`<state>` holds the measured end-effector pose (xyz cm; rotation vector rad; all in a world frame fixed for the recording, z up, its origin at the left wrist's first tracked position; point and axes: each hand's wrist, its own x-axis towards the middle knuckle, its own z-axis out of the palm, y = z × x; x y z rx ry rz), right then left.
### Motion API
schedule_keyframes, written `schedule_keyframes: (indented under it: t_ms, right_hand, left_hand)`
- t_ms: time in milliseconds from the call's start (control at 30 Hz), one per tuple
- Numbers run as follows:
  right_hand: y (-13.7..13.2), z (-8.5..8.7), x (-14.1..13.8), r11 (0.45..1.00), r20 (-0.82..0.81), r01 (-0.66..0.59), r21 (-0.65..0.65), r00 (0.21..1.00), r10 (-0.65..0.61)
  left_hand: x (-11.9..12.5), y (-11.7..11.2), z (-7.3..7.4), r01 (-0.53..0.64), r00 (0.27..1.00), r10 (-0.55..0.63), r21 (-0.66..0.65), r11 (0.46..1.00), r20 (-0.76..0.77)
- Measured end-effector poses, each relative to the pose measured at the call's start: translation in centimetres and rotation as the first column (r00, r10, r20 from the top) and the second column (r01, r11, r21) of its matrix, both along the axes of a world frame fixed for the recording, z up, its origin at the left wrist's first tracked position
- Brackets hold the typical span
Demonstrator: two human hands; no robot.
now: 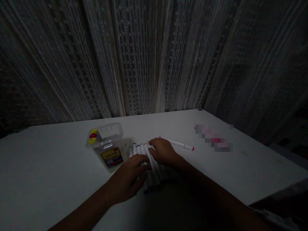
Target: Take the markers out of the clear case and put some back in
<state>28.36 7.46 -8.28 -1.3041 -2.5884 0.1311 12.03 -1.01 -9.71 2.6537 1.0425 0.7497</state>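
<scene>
Several white markers (154, 170) with differently coloured ends lie side by side in a row on the white table (60, 179). Over the left side of the row rests my left hand (131, 176), its fingers apart and touching the barrels. My right hand (165, 150) is closed at the far right end of the row, its fingertips around a marker near the coloured ends. Just beyond it, a single marker with a pink end (180, 145) lies apart, partly covered by that hand. Shadow hides the near ends of the row.
A clear plastic box (124, 154) with a dark label stands left of the markers, with yellow and red pieces at its top left. A pixelated pinkish item (214, 138) lies to the right. Patterned curtains (149, 57) hang behind the table's far edge.
</scene>
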Motion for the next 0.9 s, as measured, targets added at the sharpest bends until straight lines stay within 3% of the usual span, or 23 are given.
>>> schedule_keyframes:
  t_ms: [200, 433, 667, 900]
  right_hand:
    - [-0.7, 0.5, -0.1, 0.998, -0.001, 0.018, 0.062, 1.0, -0.018]
    - [-0.4, 2.9, -0.9, 0.997, 0.049, 0.075, 0.017, 0.996, -0.076]
    - [0.7, 1.0, -0.9, 0.987, -0.177, 0.153, 0.052, 0.974, -0.142]
    - [0.8, 1.4, 0.7, 0.973, -0.04, 0.232, -0.011, 0.972, -0.232]
  left_hand:
    - [0.0, -0.3, -0.1, -0.005, 0.999, 0.001, 0.089, 0.996, 0.045]
    - [0.9, 0.3, 1.7, -0.06, 0.997, 0.06, -0.003, 0.998, 0.046]
    - [1.1, 0.5, 1.4, -0.143, 0.978, 0.144, -0.017, 0.99, 0.152]
    - [0.2, -0.3, 1.1, -0.149, 0.983, 0.154, -0.051, 0.987, 0.101]
